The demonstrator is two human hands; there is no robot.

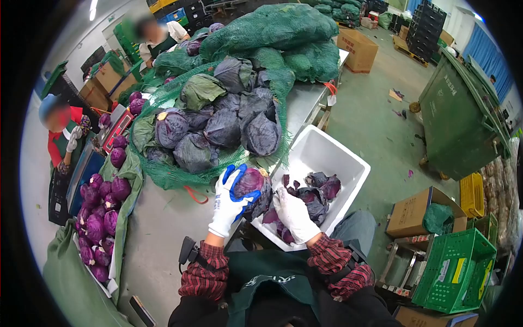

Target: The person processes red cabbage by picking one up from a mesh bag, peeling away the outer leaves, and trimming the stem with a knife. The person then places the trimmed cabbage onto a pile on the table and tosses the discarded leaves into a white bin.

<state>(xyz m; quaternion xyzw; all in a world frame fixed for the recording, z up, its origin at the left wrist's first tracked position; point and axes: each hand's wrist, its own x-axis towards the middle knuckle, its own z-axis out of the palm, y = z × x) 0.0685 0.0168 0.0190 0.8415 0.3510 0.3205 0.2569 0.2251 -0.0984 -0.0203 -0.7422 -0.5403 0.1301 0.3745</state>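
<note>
My left hand [230,199], in a white glove with blue fingertips, is wrapped round a red cabbage [251,185] near the table's right edge. Dark outer leaves hang on the cabbage's right side. My right hand [295,214], in a white glove, is at the left part of a white foam box [351,163], its fingers bent; what they hold, if anything, is hidden. Loose dark purple leaves [317,201] lie in the box. Behind my hands an open green net sack [163,173] holds several dark, unpeeled cabbages [222,128].
Peeled purple cabbages [96,226] fill a cloth-lined container at left. Two people stand across and left of the metal table [158,234]. Full net sacks [272,27] lie at the back. A green bin [455,103], cartons and a green crate [455,272] are at right.
</note>
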